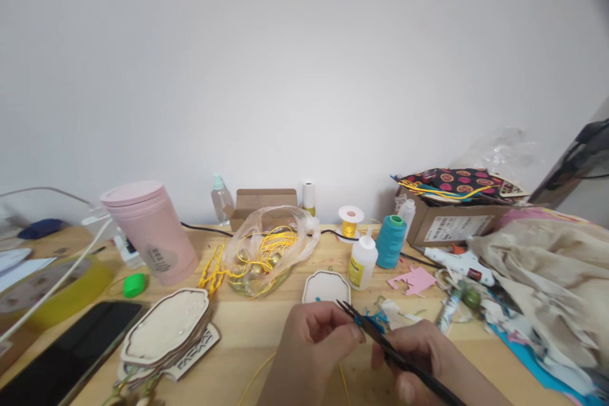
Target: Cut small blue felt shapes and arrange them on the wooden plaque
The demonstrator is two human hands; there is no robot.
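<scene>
Dark pointed tweezers (404, 360) rest in my right hand (419, 355), whose fingers are closed round them. Their tips reach over the fingertips of my left hand (321, 336). My left hand is pinched together; what it holds is too small to name. Blue scraps (378, 318) show just beyond the tweezers. A thin yellow cord (254, 380) runs beneath my left hand. Behind that hand lies a cream scalloped plaque (327, 285), partly hidden by my fingers.
Stacked plaques (166, 327), a phone (71, 352) and a pink cup (150, 231) stand left. Behind are a plastic bag (271, 247), glue bottle (362, 263) and blue thread cone (391, 242). A glue gun (461, 263), box (447, 222) and cloth (547, 279) occupy the right.
</scene>
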